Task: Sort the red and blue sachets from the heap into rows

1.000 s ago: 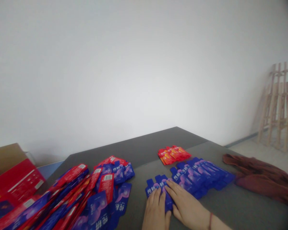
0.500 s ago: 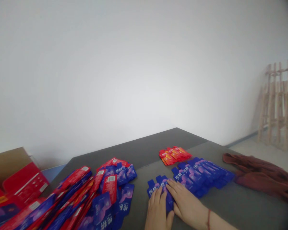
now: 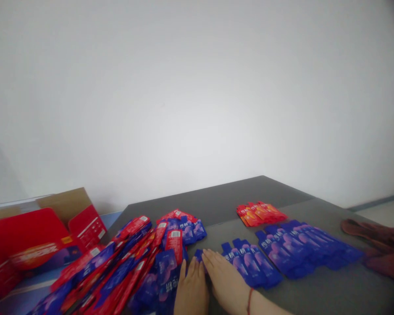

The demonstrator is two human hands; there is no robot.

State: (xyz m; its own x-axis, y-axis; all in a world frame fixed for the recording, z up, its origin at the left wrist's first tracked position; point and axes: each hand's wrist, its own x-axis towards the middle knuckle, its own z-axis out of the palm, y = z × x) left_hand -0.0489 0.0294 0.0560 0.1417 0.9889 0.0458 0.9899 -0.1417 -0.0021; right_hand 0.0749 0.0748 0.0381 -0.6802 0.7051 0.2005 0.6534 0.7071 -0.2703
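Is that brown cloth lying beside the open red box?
No, the brown cloth lies at the far right, past the fanned blue packets, while the open red box sits far left.

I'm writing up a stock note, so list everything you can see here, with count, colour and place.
Box: one, red and brown, open, far left
Blue surface: one, beside the table
Mixed packets: uncountable heap, red and blue, table's left
Orange-red packets: several, overlapping, behind the blue ones
Small blue fan: three packets visible, right of hands
Large blue fan: many packets, farther right
Cloth: apparently one, brown, right side
Table: one, dark grey
Wall: one, whitish, behind
Floor: pale, far right
Hands: two, left and right, bare, front centre; red cord on right wrist
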